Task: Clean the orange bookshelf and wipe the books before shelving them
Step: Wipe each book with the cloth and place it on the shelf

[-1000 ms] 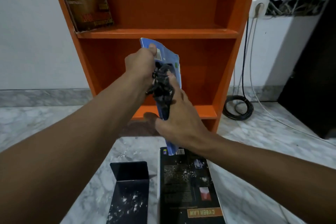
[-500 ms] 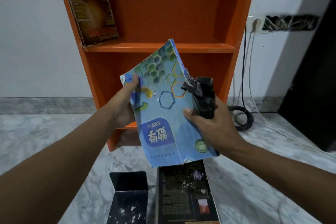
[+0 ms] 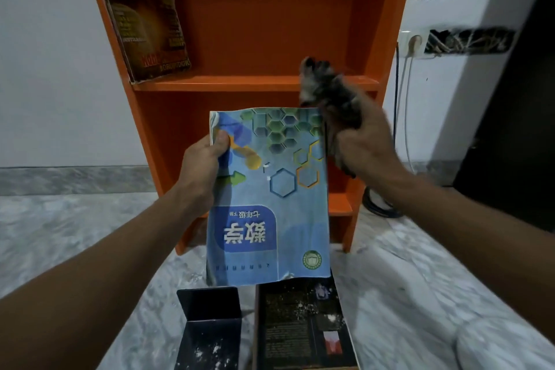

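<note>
While the left hand (image 3: 204, 165) pinches the blue book (image 3: 270, 204) by its left edge, thumb on the cover, the book is held up in front of the bookshelf (image 3: 270, 9) with its cover print upside down. The blurred right hand (image 3: 363, 144) is curled round a dark cloth (image 3: 324, 84) at the book's top right corner. A magazine (image 3: 144, 15) leans against the shelf's left wall. On the floor (image 3: 90, 234) below lie a dusty dark book (image 3: 300, 327) and a black bookend (image 3: 210, 318).
</note>
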The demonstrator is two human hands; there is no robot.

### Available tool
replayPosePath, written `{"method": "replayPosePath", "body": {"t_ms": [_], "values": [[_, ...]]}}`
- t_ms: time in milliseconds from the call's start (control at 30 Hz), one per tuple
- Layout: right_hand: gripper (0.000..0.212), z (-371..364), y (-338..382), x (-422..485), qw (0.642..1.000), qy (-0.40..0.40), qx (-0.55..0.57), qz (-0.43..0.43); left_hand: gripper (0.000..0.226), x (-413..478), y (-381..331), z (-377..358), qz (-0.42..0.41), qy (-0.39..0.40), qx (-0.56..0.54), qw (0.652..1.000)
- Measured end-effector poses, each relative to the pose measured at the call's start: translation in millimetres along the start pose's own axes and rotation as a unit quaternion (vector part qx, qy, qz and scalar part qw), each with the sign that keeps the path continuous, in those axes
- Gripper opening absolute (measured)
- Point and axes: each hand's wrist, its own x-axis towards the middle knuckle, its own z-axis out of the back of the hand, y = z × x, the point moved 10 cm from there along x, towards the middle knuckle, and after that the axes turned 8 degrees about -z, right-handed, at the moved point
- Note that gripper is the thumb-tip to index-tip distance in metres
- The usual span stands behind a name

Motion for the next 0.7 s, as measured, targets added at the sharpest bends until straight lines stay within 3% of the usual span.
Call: {"method": "replayPosePath", "body": {"t_ms": [100,167,233,267,333,433,500,567,700], "values": [[0.088,-26,-52,-60,0.996,0.055,-0.062,-0.033,0.022,1,-6,0,-0.003,-0.008,-0.02,1.0],[0.093,-47,-81,-127,0.981,0.171,-0.083,-0.039,0.021,4,-11,8,-0.004,-0.015,-0.03,0.999],[0.083,-51,-91,-164,0.969,0.23,-0.087,-0.035,0.022,5,-14,15,-0.01,-0.014,-0.013,1.0],[0.073,-46,-88,-160,0.971,0.221,-0.053,-0.069,0.022,6,-14,17,-0.013,-0.01,-0.003,1.0],[0.06,-27,-68,-118,0.985,0.129,0.032,-0.112,0.022,5,-10,20,-0.009,-0.007,0.008,1.0],[0.066,3,-3,-33,0.998,-0.022,-0.052,-0.001,0.024,1,-5,16,0.008,-0.002,0.008,1.0],[0.064,-1,29,-6,0.987,-0.052,-0.128,0.085,0.025,-2,-6,5,0.022,0.015,-0.005,1.0],[0.07,-26,20,-14,0.977,-0.003,-0.188,0.099,0.028,-4,-11,-5,0.026,0.032,-0.014,0.999],[0.093,-97,-43,-139,0.929,0.261,-0.24,0.106,0.032,-5,-16,-11,0.023,0.045,-0.026,0.998]]}}
